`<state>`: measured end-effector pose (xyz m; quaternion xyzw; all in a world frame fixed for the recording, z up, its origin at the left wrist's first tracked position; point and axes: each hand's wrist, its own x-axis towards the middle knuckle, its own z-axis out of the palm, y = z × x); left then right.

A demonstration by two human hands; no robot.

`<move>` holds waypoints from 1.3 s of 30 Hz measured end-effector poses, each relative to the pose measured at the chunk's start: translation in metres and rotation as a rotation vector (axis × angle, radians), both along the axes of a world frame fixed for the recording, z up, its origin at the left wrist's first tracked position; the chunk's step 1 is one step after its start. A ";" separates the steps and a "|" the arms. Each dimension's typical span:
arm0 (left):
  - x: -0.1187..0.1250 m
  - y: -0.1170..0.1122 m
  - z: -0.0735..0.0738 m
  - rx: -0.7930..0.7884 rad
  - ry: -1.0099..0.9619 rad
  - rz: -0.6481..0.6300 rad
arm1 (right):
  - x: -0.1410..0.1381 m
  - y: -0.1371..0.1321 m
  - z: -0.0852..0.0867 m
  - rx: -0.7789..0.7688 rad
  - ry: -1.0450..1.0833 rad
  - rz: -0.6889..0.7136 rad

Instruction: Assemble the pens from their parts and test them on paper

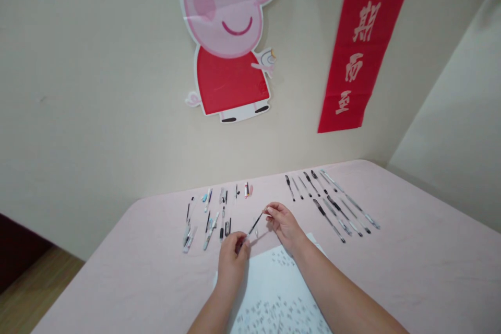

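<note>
A slim black pen refill [255,223] runs at a slant between my hands above the table. My right hand [282,223] pinches its upper end between thumb and fingertips. At the lower end, the fingers of my left hand [234,253] are closed around it. A paler stretch shows beside the left fingers; whether it is a clear barrel, I cannot tell. A small clear piece [257,232] lies just behind the refill. Below my hands is a white sheet of paper [270,284] covered with small dark marks, partly hidden by my forearms.
Left of my hands, several pens taken apart [211,230] lie in groups of barrels, caps and refills. To the right, several whole-looking pens [329,219] and thin sticks form two slanted rows. A pink cloth [410,271] covers the table, which meets the wall [129,115] behind.
</note>
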<state>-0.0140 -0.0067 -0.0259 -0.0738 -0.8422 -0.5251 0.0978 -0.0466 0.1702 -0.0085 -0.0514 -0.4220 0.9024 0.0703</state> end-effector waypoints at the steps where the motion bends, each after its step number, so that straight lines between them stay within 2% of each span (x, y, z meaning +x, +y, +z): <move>1: 0.000 0.000 0.001 0.002 0.000 0.001 | 0.000 0.000 0.000 0.008 0.001 -0.003; 8: 0.001 0.000 0.003 -0.005 0.012 -0.004 | 0.001 -0.001 0.002 0.083 -0.003 -0.025; 17: 0.001 0.001 0.003 0.000 0.017 -0.005 | 0.002 -0.001 0.004 0.071 0.001 0.008; 27: 0.004 0.003 0.011 -0.010 0.002 0.012 | 0.002 -0.001 0.005 0.133 0.017 0.025; 39: 0.005 0.003 0.009 -0.001 -0.004 0.015 | 0.003 -0.001 0.004 0.209 0.023 -0.021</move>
